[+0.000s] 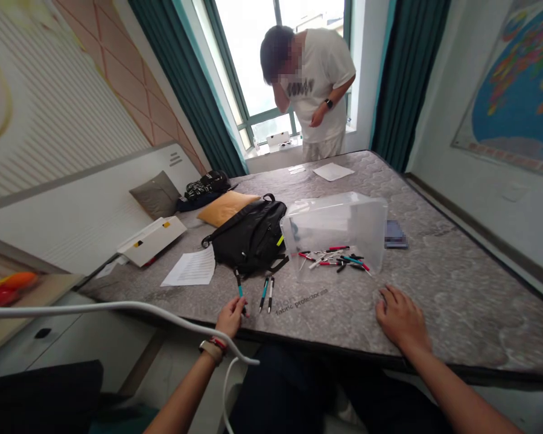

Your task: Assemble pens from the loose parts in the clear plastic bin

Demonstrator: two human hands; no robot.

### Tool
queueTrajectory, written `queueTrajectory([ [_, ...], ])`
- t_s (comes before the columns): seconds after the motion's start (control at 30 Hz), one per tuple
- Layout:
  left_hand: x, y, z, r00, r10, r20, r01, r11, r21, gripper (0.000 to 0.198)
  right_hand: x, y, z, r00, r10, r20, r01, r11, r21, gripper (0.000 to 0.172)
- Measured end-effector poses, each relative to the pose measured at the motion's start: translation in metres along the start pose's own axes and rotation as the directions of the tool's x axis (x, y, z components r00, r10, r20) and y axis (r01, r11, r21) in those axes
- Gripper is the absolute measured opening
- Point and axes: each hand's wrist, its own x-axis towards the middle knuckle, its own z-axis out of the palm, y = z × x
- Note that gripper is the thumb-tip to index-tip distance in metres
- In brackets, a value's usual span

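Note:
My left hand (231,316) is at the near edge of the bare mattress (434,283), its fingers pinched round the lower end of a teal pen (239,286) that lies pointing toward the black bag (251,235). Two more pens (267,293) lie side by side just right of it. My right hand (400,316) rests palm down on the mattress, fingers loosely spread, holding nothing. Just beyond it stands a clear plastic box (339,232) with several pens (337,259) in the bottom.
A printed sheet (190,269) lies left of the bag, with a white case (151,240), pillows (226,207) and dark clothes behind. A dark phone (396,235) lies right of the box. Another person (314,90) stands at the window. A white cable (117,308) crosses in front.

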Motion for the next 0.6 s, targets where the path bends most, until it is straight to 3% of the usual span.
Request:
queueTrajectory([
  [0.1,0.001,0.004,-0.001,0.999,-0.048,0.011,0.049,0.986,-0.158,0.066,0.0,0.0,0.001,1.0,0.024,0.015,-0.024,1.0,0.006,0.038],
  [0.27,0.009,0.004,0.012,1.0,-0.005,-0.026,-0.003,0.952,-0.307,0.069,0.0,-0.002,-0.001,0.998,0.052,0.036,-0.053,0.998,0.022,0.04],
  [0.37,0.021,-0.004,0.017,0.998,0.054,0.017,-0.05,0.984,-0.169,0.061,0.0,-0.004,-0.005,0.997,0.06,0.054,-0.061,0.998,0.025,0.04],
  [0.43,0.032,-0.009,0.016,0.989,0.148,0.027,-0.148,0.989,-0.022,0.049,0.001,-0.005,-0.008,0.996,0.064,0.063,-0.066,0.998,0.022,0.039],
  [0.5,0.045,-0.011,0.014,0.968,0.249,0.005,-0.249,0.964,0.089,0.034,0.001,-0.007,-0.01,0.995,0.071,0.066,-0.072,0.997,0.017,0.038],
  [0.6,0.067,-0.01,0.011,0.949,0.313,-0.039,-0.298,0.931,0.209,0.022,0.002,-0.008,-0.011,0.995,0.075,0.07,-0.076,0.997,0.012,0.037],
])
